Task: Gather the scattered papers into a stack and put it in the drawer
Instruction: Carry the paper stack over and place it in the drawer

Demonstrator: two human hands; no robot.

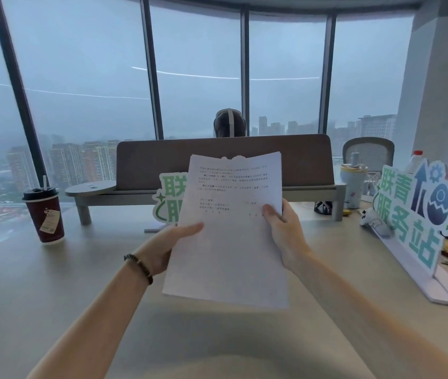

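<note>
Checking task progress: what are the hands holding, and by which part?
Both hold the paper stack: left hand grips its left edge, right hand its right edge, thumbs on top.

the papers (228,228) are thin white matt paper with faint print. the table (53,283) looks smooth and matt, pale beige. the cup (44,214) is dark red paper with a glossy black plastic lid. the divider (149,165) seems brown matt cloth.
</note>
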